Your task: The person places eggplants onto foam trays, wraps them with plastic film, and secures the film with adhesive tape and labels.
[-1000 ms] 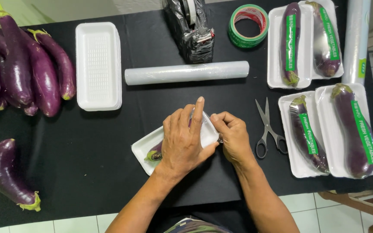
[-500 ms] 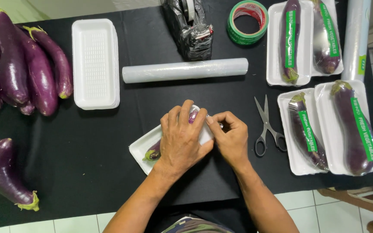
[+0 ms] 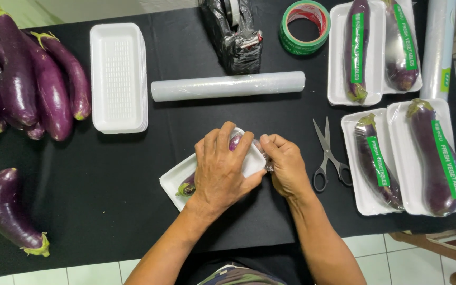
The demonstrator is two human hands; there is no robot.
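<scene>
Fingers point(image 3: 222, 142) of the left hand point(image 3: 222, 171) are lying spread and flat, pressing down over an eggplant point(image 3: 234, 141) resting in a white foam tray point(image 3: 178, 179) at the centre of the black surface point(image 3: 106, 211). Right hand point(image 3: 286, 166), at 3 o'clock of the left, is curling its fingers closed, pinching clear film point(image 3: 267, 163) at the tray's end.

Progress, as judged: this tray is looking mid-wrap, with film gathered at one end and no green label on it yet. Four wrapped, labelled trays point(image 3: 391, 105) are sitting at 2 to 3 o'clock, so a good part of the batch is looking done. Loose eggplants point(image 3: 27, 79) are piling at 10 o'clock and a single one point(image 3: 9, 211) is lying at 8 o'clock, all unwrapped, so plenty is remaining.

Around: scissors point(image 3: 325, 155) just beside the right hand at 3 o'clock; film roll point(image 3: 228, 86) lying across at 12 o'clock; a stack of empty trays point(image 3: 118, 76) at 11 o'clock; tape dispenser point(image 3: 236, 31) and green tape roll point(image 3: 304, 26) further out at 12 to 1 o'clock; a second roll point(image 3: 439, 42) standing along the far right edge. Nothing is blocking the hands, though the scissors are sitting close to the right wrist.
</scene>
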